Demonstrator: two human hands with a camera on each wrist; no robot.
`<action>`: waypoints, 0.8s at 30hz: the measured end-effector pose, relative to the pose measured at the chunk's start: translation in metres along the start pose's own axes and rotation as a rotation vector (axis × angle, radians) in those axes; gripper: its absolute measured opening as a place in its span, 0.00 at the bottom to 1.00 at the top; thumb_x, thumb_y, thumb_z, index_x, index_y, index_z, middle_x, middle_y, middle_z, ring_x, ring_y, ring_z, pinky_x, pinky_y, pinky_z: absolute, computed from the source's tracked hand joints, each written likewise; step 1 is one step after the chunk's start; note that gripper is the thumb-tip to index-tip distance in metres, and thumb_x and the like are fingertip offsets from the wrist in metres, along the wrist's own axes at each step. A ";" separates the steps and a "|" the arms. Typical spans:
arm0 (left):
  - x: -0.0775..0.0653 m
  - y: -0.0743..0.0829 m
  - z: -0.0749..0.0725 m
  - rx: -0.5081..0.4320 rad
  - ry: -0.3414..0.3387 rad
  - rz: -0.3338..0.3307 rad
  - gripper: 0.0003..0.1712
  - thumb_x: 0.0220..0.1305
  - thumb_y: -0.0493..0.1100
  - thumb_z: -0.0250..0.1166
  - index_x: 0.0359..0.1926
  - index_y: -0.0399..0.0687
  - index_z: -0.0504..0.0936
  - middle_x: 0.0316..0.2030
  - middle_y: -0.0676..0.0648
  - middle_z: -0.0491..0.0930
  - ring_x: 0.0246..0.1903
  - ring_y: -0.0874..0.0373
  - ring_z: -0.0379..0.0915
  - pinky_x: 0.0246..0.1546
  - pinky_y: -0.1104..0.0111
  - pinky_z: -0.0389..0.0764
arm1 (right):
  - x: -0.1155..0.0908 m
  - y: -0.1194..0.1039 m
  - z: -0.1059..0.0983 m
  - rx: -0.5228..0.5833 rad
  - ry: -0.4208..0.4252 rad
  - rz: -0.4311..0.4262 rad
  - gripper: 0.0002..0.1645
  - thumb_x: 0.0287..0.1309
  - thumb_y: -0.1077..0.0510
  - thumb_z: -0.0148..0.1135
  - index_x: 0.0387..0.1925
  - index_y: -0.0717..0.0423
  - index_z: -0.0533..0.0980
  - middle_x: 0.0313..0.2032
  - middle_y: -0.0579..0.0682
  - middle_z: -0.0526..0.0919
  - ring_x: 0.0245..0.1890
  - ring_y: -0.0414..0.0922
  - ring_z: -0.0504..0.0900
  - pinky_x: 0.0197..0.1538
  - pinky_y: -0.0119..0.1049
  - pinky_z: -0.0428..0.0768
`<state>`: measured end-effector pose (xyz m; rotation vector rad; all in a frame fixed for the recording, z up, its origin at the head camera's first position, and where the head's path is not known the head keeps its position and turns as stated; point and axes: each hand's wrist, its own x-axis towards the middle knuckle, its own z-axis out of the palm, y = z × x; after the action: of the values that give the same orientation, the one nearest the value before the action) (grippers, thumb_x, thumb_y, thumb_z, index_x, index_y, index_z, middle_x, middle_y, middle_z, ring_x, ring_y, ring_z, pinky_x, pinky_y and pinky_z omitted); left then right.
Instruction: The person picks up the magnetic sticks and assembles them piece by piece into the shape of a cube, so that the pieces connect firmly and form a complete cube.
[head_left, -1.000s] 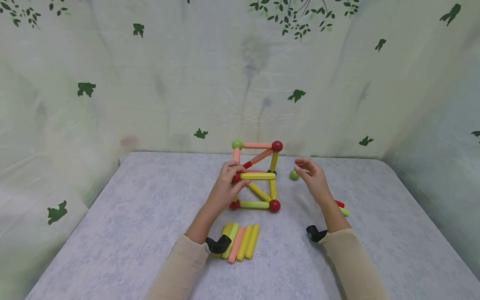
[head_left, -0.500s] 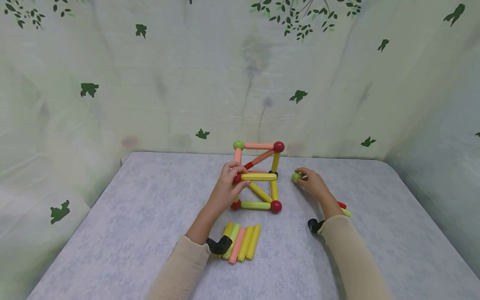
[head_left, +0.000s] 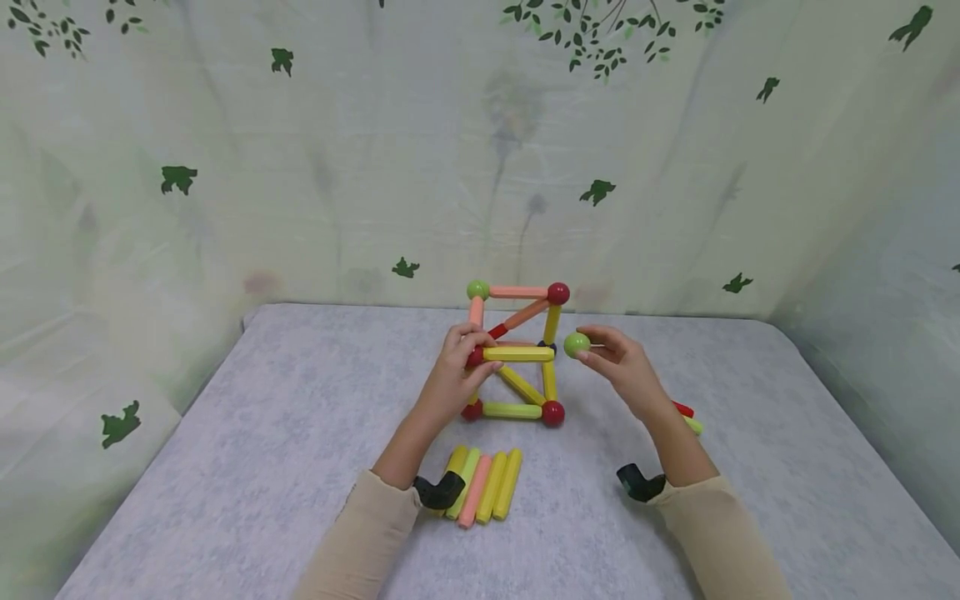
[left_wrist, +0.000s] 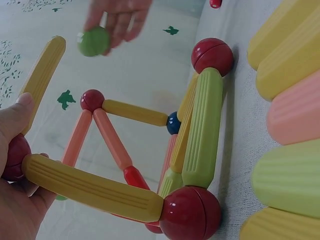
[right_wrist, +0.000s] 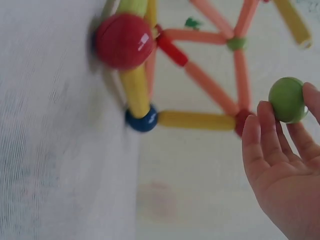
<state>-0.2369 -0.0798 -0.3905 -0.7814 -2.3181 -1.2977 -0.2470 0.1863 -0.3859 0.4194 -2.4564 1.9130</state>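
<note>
Between the two hands, a yellow stick stuck out sideways from a red ball, its end toward the right hand bare and unsupported. The left hand was closed about that joint, thumb and fingers on the ball and the base of the stick. Below this grip, a yellow post ran down to the bottom of the frame, which stood on the table in front of both hands. The right hand pinched a green ball between thumb and fingertips, its other fingers loosely spread; the ball was off the table, just beside the stick's bare end and apart from it.

The likeliest trouble seemed to lie at the left hand: if its grip slackened, the stick's unsupported weight could tip it down or twist the post. A hard push from the right hand could rack the whole frame. The green ball, held by fingertips alone, could slip and roll. Next to the left wrist lay a row of sticks, which a dropping sleeve might scatter; past the right forearm lay a red stick, partly hidden.
</note>
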 end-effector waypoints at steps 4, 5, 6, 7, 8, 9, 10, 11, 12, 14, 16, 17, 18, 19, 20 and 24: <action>-0.001 0.001 0.000 0.004 -0.001 0.000 0.12 0.55 0.37 0.63 0.41 0.41 0.73 0.50 0.43 0.62 0.48 0.54 0.62 0.46 0.64 0.72 | -0.011 -0.011 0.009 0.074 -0.048 -0.064 0.28 0.54 0.53 0.61 0.55 0.58 0.67 0.51 0.53 0.71 0.47 0.47 0.74 0.49 0.35 0.73; -0.001 0.001 0.000 0.003 0.000 0.000 0.12 0.55 0.37 0.63 0.41 0.41 0.73 0.49 0.43 0.62 0.48 0.54 0.62 0.46 0.64 0.72 | -0.012 -0.012 0.011 0.089 -0.056 -0.074 0.27 0.54 0.54 0.61 0.55 0.59 0.67 0.50 0.54 0.71 0.47 0.47 0.75 0.48 0.35 0.73; -0.001 0.001 0.000 0.003 0.001 -0.001 0.12 0.55 0.37 0.63 0.41 0.42 0.73 0.49 0.43 0.62 0.47 0.54 0.62 0.46 0.64 0.72 | -0.013 -0.013 0.012 0.099 -0.061 -0.084 0.27 0.54 0.55 0.61 0.55 0.60 0.67 0.50 0.54 0.71 0.47 0.48 0.75 0.48 0.35 0.74; -0.001 0.001 0.000 0.004 0.003 -0.002 0.12 0.55 0.37 0.63 0.41 0.42 0.73 0.49 0.43 0.63 0.47 0.54 0.62 0.46 0.64 0.72 | -0.014 -0.014 0.013 0.107 -0.063 -0.092 0.27 0.54 0.56 0.61 0.55 0.60 0.67 0.50 0.54 0.71 0.46 0.48 0.75 0.48 0.34 0.74; -0.001 0.001 0.000 0.003 0.006 -0.003 0.12 0.55 0.37 0.63 0.41 0.42 0.73 0.49 0.43 0.63 0.47 0.54 0.62 0.46 0.64 0.72 | -0.014 -0.015 0.014 0.110 -0.064 -0.100 0.27 0.55 0.57 0.61 0.55 0.61 0.67 0.50 0.55 0.71 0.47 0.49 0.75 0.48 0.34 0.74; -0.001 0.001 0.000 0.003 0.008 -0.004 0.12 0.55 0.37 0.63 0.41 0.42 0.73 0.49 0.44 0.63 0.47 0.54 0.62 0.46 0.64 0.72 | -0.014 -0.016 0.015 0.112 -0.062 -0.103 0.27 0.55 0.57 0.61 0.55 0.61 0.67 0.50 0.56 0.71 0.47 0.49 0.75 0.47 0.34 0.74; -0.001 0.001 -0.001 0.001 0.010 -0.004 0.12 0.55 0.37 0.63 0.41 0.42 0.73 0.49 0.44 0.63 0.47 0.54 0.62 0.46 0.64 0.72 | -0.015 -0.016 0.016 0.109 -0.056 -0.103 0.28 0.55 0.57 0.61 0.56 0.61 0.66 0.51 0.55 0.70 0.47 0.50 0.75 0.47 0.34 0.74; -0.001 0.001 -0.001 0.001 0.011 -0.004 0.12 0.55 0.37 0.63 0.41 0.42 0.73 0.49 0.44 0.63 0.47 0.54 0.63 0.46 0.64 0.72 | -0.016 -0.017 0.017 0.099 -0.043 -0.099 0.29 0.54 0.57 0.61 0.56 0.60 0.65 0.52 0.55 0.69 0.48 0.50 0.74 0.47 0.34 0.74; -0.001 0.000 -0.001 0.002 0.012 -0.003 0.12 0.55 0.37 0.63 0.41 0.42 0.73 0.49 0.44 0.63 0.46 0.54 0.63 0.46 0.64 0.72 | -0.018 -0.018 0.018 0.091 -0.027 -0.090 0.30 0.54 0.56 0.61 0.57 0.60 0.63 0.52 0.55 0.68 0.48 0.50 0.74 0.46 0.34 0.74; -0.001 0.000 -0.001 -0.001 0.011 -0.001 0.12 0.55 0.37 0.63 0.41 0.41 0.73 0.49 0.44 0.62 0.46 0.54 0.63 0.46 0.64 0.72 | -0.023 -0.018 0.020 0.075 0.020 -0.062 0.32 0.55 0.54 0.61 0.58 0.59 0.60 0.53 0.55 0.66 0.49 0.51 0.72 0.46 0.33 0.75; 0.000 0.001 -0.001 -0.004 0.009 0.002 0.12 0.55 0.37 0.63 0.41 0.41 0.73 0.49 0.43 0.62 0.46 0.54 0.63 0.46 0.64 0.72 | -0.031 -0.017 0.024 0.061 0.069 -0.019 0.34 0.55 0.52 0.61 0.58 0.58 0.58 0.52 0.55 0.64 0.49 0.50 0.71 0.46 0.33 0.75; 0.000 0.001 -0.001 -0.006 0.007 0.002 0.12 0.55 0.37 0.63 0.41 0.41 0.73 0.49 0.43 0.62 0.46 0.54 0.63 0.46 0.64 0.72 | -0.036 -0.016 0.027 0.051 0.087 0.001 0.34 0.55 0.51 0.61 0.58 0.58 0.57 0.52 0.56 0.63 0.49 0.50 0.71 0.45 0.32 0.75; 0.000 0.001 -0.001 -0.008 0.006 0.003 0.12 0.55 0.37 0.63 0.41 0.41 0.73 0.49 0.43 0.62 0.46 0.54 0.63 0.46 0.64 0.72 | -0.041 -0.014 0.029 0.051 0.093 0.023 0.34 0.55 0.51 0.61 0.57 0.58 0.57 0.51 0.56 0.63 0.49 0.50 0.70 0.46 0.32 0.75; 0.000 0.001 -0.001 -0.011 0.005 0.002 0.12 0.55 0.37 0.63 0.41 0.41 0.73 0.49 0.43 0.62 0.46 0.54 0.63 0.46 0.64 0.72 | -0.046 -0.012 0.032 0.044 0.088 0.045 0.33 0.55 0.52 0.61 0.56 0.58 0.57 0.50 0.57 0.63 0.48 0.50 0.70 0.45 0.33 0.75; 0.000 0.001 -0.001 -0.014 0.004 0.005 0.13 0.55 0.37 0.63 0.41 0.41 0.73 0.49 0.43 0.62 0.46 0.54 0.63 0.46 0.64 0.72 | -0.050 -0.009 0.036 0.036 0.068 0.071 0.32 0.54 0.51 0.61 0.55 0.57 0.58 0.49 0.58 0.64 0.47 0.50 0.71 0.45 0.33 0.75; 0.000 0.001 -0.001 -0.015 0.001 0.005 0.13 0.55 0.37 0.63 0.41 0.41 0.73 0.49 0.43 0.62 0.46 0.54 0.63 0.46 0.64 0.72 | -0.066 0.003 0.051 0.017 -0.094 0.166 0.31 0.54 0.54 0.62 0.55 0.57 0.60 0.43 0.58 0.67 0.40 0.50 0.73 0.40 0.35 0.77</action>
<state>-0.2363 -0.0800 -0.3893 -0.7906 -2.3066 -1.3145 -0.1754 0.1517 -0.4126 0.3220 -2.6127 2.0201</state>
